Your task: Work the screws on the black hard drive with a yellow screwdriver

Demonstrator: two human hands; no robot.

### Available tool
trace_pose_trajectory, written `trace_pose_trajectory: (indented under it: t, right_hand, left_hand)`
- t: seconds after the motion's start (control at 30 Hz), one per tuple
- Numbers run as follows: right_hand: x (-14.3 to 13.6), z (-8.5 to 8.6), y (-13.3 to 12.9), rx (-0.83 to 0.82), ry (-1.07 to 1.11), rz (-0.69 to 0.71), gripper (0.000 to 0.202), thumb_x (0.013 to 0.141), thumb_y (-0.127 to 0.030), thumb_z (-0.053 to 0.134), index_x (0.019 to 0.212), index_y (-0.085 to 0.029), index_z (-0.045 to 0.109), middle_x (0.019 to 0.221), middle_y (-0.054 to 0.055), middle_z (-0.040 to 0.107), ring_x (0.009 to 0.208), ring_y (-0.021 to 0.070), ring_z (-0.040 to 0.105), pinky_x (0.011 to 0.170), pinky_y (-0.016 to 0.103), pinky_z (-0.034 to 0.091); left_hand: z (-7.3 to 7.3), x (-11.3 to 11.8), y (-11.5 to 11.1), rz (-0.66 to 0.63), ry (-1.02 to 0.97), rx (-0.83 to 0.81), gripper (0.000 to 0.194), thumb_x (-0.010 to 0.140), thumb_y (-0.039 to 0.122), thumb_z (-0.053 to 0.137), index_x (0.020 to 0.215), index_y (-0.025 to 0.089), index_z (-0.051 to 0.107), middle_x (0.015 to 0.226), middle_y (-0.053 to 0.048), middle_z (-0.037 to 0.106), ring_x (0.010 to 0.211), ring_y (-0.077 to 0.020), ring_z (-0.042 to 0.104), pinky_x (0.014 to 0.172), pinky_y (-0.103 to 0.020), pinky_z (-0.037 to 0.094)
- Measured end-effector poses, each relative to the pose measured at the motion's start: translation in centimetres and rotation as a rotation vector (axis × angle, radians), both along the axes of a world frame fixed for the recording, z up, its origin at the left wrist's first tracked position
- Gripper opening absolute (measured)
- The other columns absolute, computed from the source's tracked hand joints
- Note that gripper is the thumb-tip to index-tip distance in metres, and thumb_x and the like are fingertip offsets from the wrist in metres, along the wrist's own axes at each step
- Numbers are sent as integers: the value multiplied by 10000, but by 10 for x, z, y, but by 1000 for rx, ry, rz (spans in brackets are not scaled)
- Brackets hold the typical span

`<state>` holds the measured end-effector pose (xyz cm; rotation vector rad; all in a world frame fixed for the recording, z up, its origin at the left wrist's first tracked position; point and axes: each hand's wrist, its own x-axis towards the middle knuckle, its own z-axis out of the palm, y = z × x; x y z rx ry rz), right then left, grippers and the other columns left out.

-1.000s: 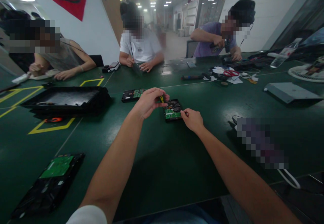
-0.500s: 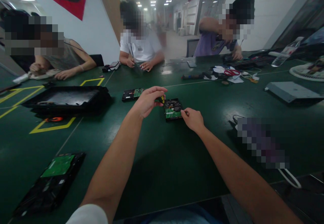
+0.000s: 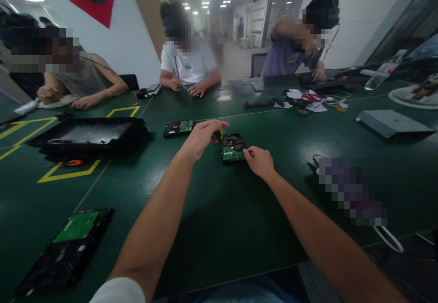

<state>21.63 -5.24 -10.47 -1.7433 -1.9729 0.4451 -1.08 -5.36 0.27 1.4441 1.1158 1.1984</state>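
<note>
A black hard drive with a green circuit board (image 3: 232, 148) lies on the dark green table in front of me. My left hand (image 3: 206, 137) is over its upper left corner, fingers closed round a small yellow and black screwdriver (image 3: 221, 133), most of which the fingers hide. At the drive's right edge, my right hand (image 3: 260, 159) pinches the side of the drive between thumb and fingertips. Another hard drive (image 3: 178, 128) lies just beyond my left hand. A third drive (image 3: 68, 250) rests at the near left.
A black tray (image 3: 89, 134) stands on the left, an orange-handled tool (image 3: 72, 162) beside it. At right are a grey metal box (image 3: 393, 124), a pixelated pouch (image 3: 351, 189), red scissors (image 3: 311, 98) and a bottle (image 3: 385, 71). Several people sit across the table.
The view has shifted slightly. My left hand has turned a little with the screwdriver, which tilts differently. My right hand stays at the drive's edge.
</note>
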Motion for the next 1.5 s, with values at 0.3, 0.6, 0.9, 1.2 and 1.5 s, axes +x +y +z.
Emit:
trace_pose_trajectory:
  t: [0.3, 0.6, 0.9, 1.2, 1.5]
  right_hand:
    - [0, 1, -1, -2, -11, 12, 377, 1054, -482, 451, 985, -228, 720, 845, 35, 737, 709, 173, 633, 565, 278, 351]
    - [-2, 2, -1, -6, -38, -4, 362, 1059, -472, 461, 1004, -229, 723, 860, 34, 748, 742, 180, 651, 572, 274, 361]
    - [-1, 2, -2, -29, -6, 17, 380, 1070, -478, 437, 1019, -222, 713, 856, 29, 741, 701, 161, 645, 560, 267, 386]
    - [-1, 0, -1, -3, -1, 14, 353, 1059, -468, 463, 1005, -226, 715, 825, 20, 733, 682, 161, 631, 559, 273, 371]
    - [0, 1, 0, 8, -35, 14, 370, 1056, -485, 454, 1008, -237, 725, 856, 32, 746, 736, 180, 650, 567, 281, 357]
  left_hand:
    - [-19, 23, 9, 48, -400, 5, 173, 879, 303, 561, 793, 188, 658, 703, -17, 589, 660, -153, 587, 697, -297, 516]
    - [-32, 32, 12, 57, -498, 87, 304, 900, 425, 698, 749, 211, 544, 602, 40, 473, 484, -89, 436, 476, -218, 383]
    - [-40, 29, 20, 166, -429, 165, 400, 895, 522, 709, 709, 203, 554, 707, 12, 543, 584, -98, 513, 553, -234, 434]
    - [-31, 28, 12, 43, -320, 151, 312, 901, 505, 705, 852, 197, 691, 749, -10, 619, 657, -117, 578, 649, -250, 471]
    - [-35, 39, 10, 99, -390, 158, 371, 938, 543, 648, 791, 214, 560, 667, 25, 505, 572, -102, 480, 544, -240, 405]
